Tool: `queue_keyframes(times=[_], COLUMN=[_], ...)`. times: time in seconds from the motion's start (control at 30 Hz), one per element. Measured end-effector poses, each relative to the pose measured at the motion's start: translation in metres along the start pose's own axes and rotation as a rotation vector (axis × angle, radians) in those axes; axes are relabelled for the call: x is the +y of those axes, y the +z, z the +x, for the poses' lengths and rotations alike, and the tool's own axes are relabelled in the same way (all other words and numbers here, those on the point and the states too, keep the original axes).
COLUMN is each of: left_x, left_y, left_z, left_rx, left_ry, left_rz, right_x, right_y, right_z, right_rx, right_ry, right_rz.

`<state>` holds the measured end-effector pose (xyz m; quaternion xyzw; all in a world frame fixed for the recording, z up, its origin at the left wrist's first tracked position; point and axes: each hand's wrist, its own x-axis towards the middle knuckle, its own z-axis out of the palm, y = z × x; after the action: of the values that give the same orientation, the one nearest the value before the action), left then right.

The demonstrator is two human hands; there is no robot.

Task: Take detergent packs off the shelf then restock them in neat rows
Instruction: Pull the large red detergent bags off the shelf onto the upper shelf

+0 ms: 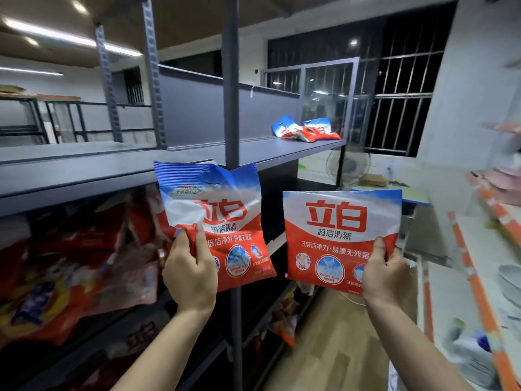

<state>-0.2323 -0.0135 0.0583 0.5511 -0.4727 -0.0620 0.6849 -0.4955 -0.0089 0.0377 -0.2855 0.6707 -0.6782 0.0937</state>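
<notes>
I hold two red, white and blue detergent packs upright in front of a grey metal shelf (282, 149). My left hand (190, 270) grips the lower left corner of the left detergent pack (222, 210). My right hand (384, 273) pinches the lower right corner of the right detergent pack (338, 230). Both packs hang in the air below the upper shelf board, facing me. A small pile of the same packs (306, 131) lies flat at the far right end of that upper board.
The shelf below on the left is crowded with red bags (70, 263), more lower down (284, 317). A grey upright post (232, 108) stands between the two packs. A floor fan (348, 166) stands behind, and an orange-edged rack (473, 277) flanks the wooden aisle.
</notes>
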Motion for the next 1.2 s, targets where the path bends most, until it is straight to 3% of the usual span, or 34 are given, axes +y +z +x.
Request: queue_keyframes(times=[0.57, 1.2], left_x=[0.012, -0.002], left_y=[0.272, 0.570], left_z=[-0.005, 0.096], left_rx=[-0.082, -0.149], left_ry=[-0.054, -0.135], left_rz=[-0.115, -0.181], right_x=[0.073, 0.113], right_y=[-0.010, 0.142], right_z=[0.227, 0.473], right_rx=[0.233, 0.321], right_ry=[-0.020, -0.008], right_rz=[-0.125, -0.121])
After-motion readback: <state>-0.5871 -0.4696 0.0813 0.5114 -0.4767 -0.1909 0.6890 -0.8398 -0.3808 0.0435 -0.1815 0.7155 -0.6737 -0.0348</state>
